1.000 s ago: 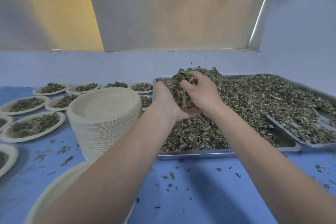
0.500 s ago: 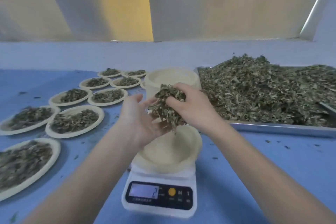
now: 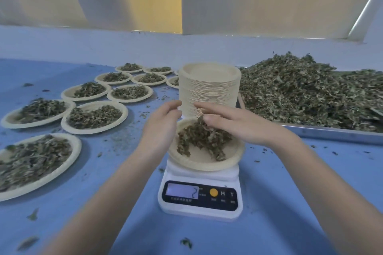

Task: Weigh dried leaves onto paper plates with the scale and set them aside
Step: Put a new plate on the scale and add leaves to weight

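Item one: we log a white digital scale (image 3: 200, 196) on the blue table (image 3: 290, 203), its display showing a single digit 2. Item two: a paper plate (image 3: 204, 164) sits on the scale platform, bearing a loose heap of dried leaves (image 3: 202, 139). Item three: our left hand (image 3: 160, 125) hovers over the plate's left rim, fingers relaxed and spread, gripping nothing. Item four: our right hand (image 3: 238, 123) hovers above the plate's right side, fingers extended toward the left hand and apart from it, a few leaves just under the fingertips; whether any leaf is pinched we cannot tell. Item five: a tall stack of unused paper plates (image 3: 209, 89) stands directly behind the scale. Item six: a metal tray (image 3: 335, 133) to the right carries a large mound of leaves (image 3: 300, 91). Item seven: filled plates (image 3: 94, 114) lie in rows across the left of the table, each with its own portion. Item eight: scattered leaf crumbs (image 3: 33, 214) dot the table surface.
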A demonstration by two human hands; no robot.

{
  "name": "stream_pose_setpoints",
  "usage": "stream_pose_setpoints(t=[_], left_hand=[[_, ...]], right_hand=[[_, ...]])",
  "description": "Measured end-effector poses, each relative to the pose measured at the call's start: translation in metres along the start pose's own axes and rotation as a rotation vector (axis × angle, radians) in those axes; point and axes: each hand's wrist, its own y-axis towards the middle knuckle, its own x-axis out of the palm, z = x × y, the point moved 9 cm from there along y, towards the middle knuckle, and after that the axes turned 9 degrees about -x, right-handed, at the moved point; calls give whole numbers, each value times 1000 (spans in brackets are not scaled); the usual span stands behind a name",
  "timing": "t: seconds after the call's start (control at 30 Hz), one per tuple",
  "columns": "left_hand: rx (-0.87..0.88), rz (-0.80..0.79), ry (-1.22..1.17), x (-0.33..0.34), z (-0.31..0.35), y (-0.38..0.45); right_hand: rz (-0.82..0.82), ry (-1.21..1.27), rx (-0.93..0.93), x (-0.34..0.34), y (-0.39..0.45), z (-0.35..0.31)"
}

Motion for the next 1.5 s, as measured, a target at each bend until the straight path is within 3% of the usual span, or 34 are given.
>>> stream_pose_setpoints(t=[0.1,0.23,0.4,0.53,0.97,1.2,1.5], left_hand=[[54,15,38,5,1,4],[77,23,74,7,-1,8],[105,39,70,6,5,10],[167,18,84,8,17,7],[308,-78,219,30,34,4],[302,-36,213,28,28,7],[281,-4,176,19,17,11]], right_hand=[[114,5,-23,-8,0,-1],[79,-150,-87,-1,-4,-4],[33,140,-176,0,-9,-17],[206,199,-228,-22,-9,-27],[249,-38,-135,-22,-8,-16],[-14,-528,-11,6,7,-9],[43,-508,-108,9,19,-19]])
